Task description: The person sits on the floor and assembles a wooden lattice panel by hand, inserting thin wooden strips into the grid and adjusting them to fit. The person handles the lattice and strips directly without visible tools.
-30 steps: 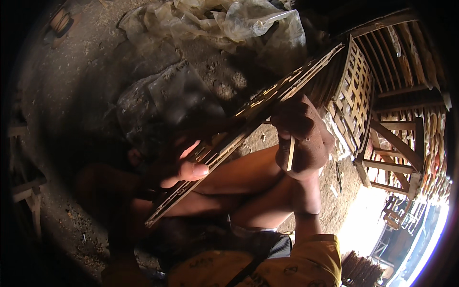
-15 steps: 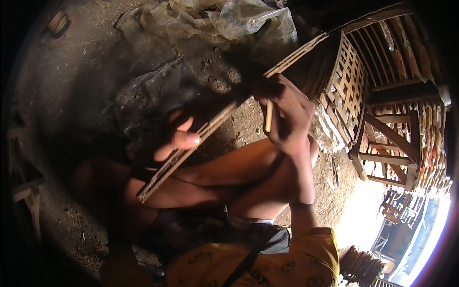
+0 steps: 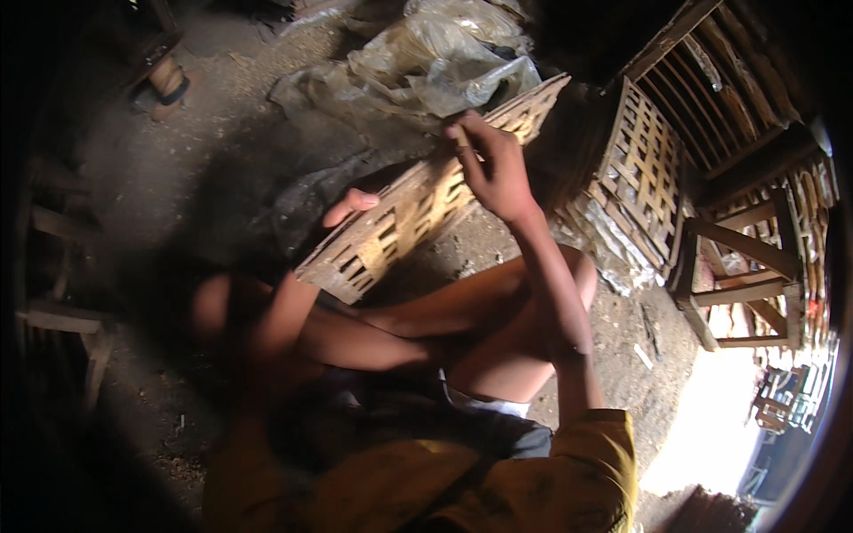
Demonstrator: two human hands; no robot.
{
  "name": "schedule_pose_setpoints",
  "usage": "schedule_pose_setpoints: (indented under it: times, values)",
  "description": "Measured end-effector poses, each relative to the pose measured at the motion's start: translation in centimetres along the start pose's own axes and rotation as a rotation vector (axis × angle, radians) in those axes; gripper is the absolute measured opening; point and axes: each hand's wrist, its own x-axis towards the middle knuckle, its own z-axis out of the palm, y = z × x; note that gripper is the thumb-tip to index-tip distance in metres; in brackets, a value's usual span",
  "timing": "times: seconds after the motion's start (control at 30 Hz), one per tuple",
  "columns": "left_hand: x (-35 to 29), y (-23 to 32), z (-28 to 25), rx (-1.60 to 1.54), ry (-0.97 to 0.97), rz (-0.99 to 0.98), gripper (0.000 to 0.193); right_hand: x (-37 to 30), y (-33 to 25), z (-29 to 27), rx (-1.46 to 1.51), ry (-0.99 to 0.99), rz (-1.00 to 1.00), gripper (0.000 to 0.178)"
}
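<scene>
A woven bamboo lattice panel [image 3: 418,209] is tilted in front of me, its broad slotted face now showing. My left hand [image 3: 349,209] grips its upper edge toward the lower-left end, with the thumb on top and the other fingers hidden behind the panel. At the upper right, my right hand [image 3: 498,169] is closed round a short, pale stick [image 3: 460,137] at the panel's upper edge. Only a small part of that stick shows. Below the panel are my crossed bare legs [image 3: 409,333].
Crumpled clear plastic sheeting [image 3: 426,58] lies beyond the panel. To the right stand a pile of similar lattice panels [image 3: 640,169] and a wooden frame [image 3: 746,275]. A spool [image 3: 167,80] sits at the far left, above a wooden stool [image 3: 75,315].
The panel has turned from edge-on to show its lattice face. Both hands have moved up; the right also went left along the panel's edge, keeping the short stick.
</scene>
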Motion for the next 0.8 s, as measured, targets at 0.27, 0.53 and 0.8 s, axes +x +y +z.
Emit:
schedule_pose_setpoints:
  times: [0.27,0.53,0.8]
  values:
    - [-0.9,-0.1,1.0,-0.012,0.024,-0.025,0.074,0.0,0.9,0.5,0.155,0.124,0.049,0.015]
    - [0.7,-0.8,1.2,-0.039,0.035,-0.063,0.075,-0.4,1.0,-1.0,0.116,0.07,-0.019,0.009]
    - [1.1,-1.1,0.7,-0.023,0.029,-0.05,0.086,-0.4,0.7,-1.1,0.047,-0.05,-0.064,0.004]
